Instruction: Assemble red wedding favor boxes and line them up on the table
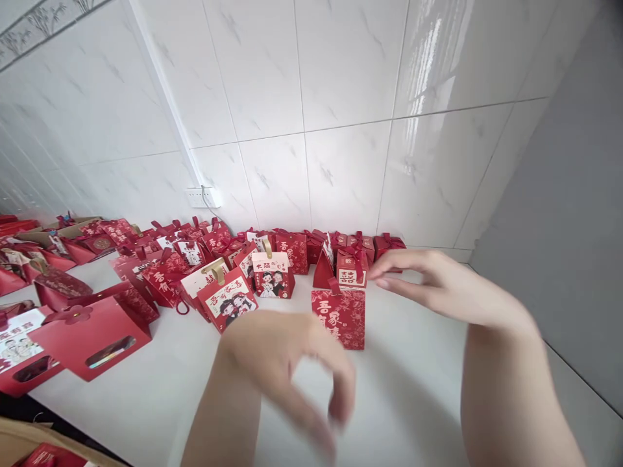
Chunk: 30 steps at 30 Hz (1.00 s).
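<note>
My left hand point(296, 363) hovers over the white table, blurred, with its thumb and fingers curved apart and nothing visible between them. Just beyond it stands an upright red gift box point(346, 314) with white characters and a ribbon on top, partly covered by the hand. My right hand point(433, 282) is stretched leftward, thumb and fingers apart. Its fingertips are close to a small cube-shaped gift box point(351, 277) with a dark red ribbon; whether they touch it, I cannot tell. A gift box with a cartoon couple point(228, 301) is beyond my left wrist.
Several red gift boxes line the tiled wall point(341, 162). Larger red handle boxes point(97, 331) stand at the left. A wall socket point(202, 196) with a cable sits behind them. An open carton point(58, 441) is below the table's front-left edge. A grey surface point(559, 214) bounds the right.
</note>
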Available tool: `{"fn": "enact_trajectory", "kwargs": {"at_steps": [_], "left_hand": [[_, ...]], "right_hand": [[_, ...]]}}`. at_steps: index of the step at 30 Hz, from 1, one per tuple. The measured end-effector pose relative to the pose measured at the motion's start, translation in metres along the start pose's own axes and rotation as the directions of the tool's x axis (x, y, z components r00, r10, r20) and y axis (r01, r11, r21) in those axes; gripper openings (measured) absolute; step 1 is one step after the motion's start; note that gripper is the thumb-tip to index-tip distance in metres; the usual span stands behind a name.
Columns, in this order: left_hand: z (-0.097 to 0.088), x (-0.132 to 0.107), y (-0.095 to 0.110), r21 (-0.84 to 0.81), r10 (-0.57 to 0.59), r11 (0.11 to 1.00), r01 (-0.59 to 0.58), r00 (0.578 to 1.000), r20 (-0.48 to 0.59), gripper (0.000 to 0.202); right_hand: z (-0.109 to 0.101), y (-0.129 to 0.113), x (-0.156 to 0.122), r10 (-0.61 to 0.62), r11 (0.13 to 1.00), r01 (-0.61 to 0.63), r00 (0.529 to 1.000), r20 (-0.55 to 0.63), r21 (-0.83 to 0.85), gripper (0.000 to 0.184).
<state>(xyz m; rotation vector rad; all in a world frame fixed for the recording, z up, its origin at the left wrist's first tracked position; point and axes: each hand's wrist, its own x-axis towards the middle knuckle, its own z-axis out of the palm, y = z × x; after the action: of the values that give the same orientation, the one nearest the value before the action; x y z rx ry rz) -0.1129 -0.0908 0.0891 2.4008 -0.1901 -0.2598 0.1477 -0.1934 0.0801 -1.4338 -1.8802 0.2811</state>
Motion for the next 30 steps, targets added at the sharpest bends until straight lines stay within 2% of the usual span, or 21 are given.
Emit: {"fn": "enact_trajectory", "kwargs": {"at_steps": [1,2,3,4,5,6,7,8,10,12,16,20,24,28,30], "left_hand": [[-0.015,0.01,-0.009,-0.01,-0.084,0.996,0.084,0.992,-0.097,0.026],[-0.027,0.019,-0.019,0.003,-0.189,0.98,0.197,0.945,-0.267,0.025],[-0.036,0.027,-0.03,0.021,-0.269,0.953,0.303,0.874,-0.406,0.026],[-0.041,0.033,-0.042,0.033,-0.325,0.916,0.401,0.785,-0.528,0.028],[-0.043,0.039,-0.054,0.043,-0.354,0.879,0.474,0.712,-0.607,0.033],[-0.043,0.044,-0.066,0.054,-0.371,0.853,0.519,0.676,-0.637,0.041],[-0.042,0.048,-0.077,0.059,-0.378,0.847,0.529,0.676,-0.633,0.046],[-0.04,0.051,-0.087,0.058,-0.379,0.856,0.514,0.699,-0.607,0.047],[-0.038,0.057,-0.103,0.021,-0.373,0.891,0.453,0.759,-0.533,0.039],[-0.037,0.061,-0.113,-0.045,-0.361,0.919,0.392,0.788,-0.499,0.029],[-0.038,0.064,-0.116,-0.09,-0.341,0.934,0.346,0.786,-0.516,0.02],[-0.038,0.066,-0.111,0.033,-0.311,0.925,0.379,0.803,-0.508,0.014],[-0.038,0.066,-0.107,0.131,-0.279,0.906,0.402,0.801,-0.529,0.012],[-0.039,0.063,-0.106,0.086,-0.289,0.917,0.39,0.797,-0.531,0.017],[-0.039,0.062,-0.107,0.044,-0.3,0.924,0.379,0.794,-0.529,0.018]], "right_hand": [[0.009,0.001,0.009,-0.008,0.998,0.005,0.999,-0.043,-0.062,0.019],[0.019,0.003,0.018,-0.028,0.995,0.02,0.996,-0.079,-0.101,0.021],[0.029,0.006,0.026,-0.049,0.993,0.039,0.995,-0.087,-0.112,0.025],[0.038,0.01,0.032,-0.076,0.992,0.068,0.994,-0.08,-0.108,0.028],[0.046,0.014,0.037,-0.095,0.991,0.088,0.994,-0.061,-0.099,0.03],[0.054,0.018,0.041,-0.108,0.99,0.104,0.993,-0.037,-0.093,0.031],[0.06,0.022,0.044,-0.118,0.989,0.116,0.993,-0.021,-0.093,0.03],[0.065,0.025,0.046,-0.12,0.988,0.118,0.993,-0.014,-0.101,0.029],[0.071,0.03,0.049,-0.093,0.988,0.088,0.995,-0.034,-0.126,0.024],[0.073,0.033,0.05,-0.044,0.99,0.034,0.997,-0.07,-0.137,0.02],[0.07,0.035,0.049,0.016,0.995,-0.025,0.995,-0.099,-0.096,0.017],[0.069,0.037,0.049,0.022,0.997,-0.031,0.992,-0.126,-0.075,0.012],[0.074,0.041,0.052,0.004,0.999,-0.012,0.987,-0.158,-0.05,0.011],[0.073,0.044,0.051,0.049,0.999,-0.05,0.983,-0.178,-0.001,0.015],[0.068,0.046,0.048,0.105,0.995,-0.104,0.989,-0.107,0.01,0.022]]}}
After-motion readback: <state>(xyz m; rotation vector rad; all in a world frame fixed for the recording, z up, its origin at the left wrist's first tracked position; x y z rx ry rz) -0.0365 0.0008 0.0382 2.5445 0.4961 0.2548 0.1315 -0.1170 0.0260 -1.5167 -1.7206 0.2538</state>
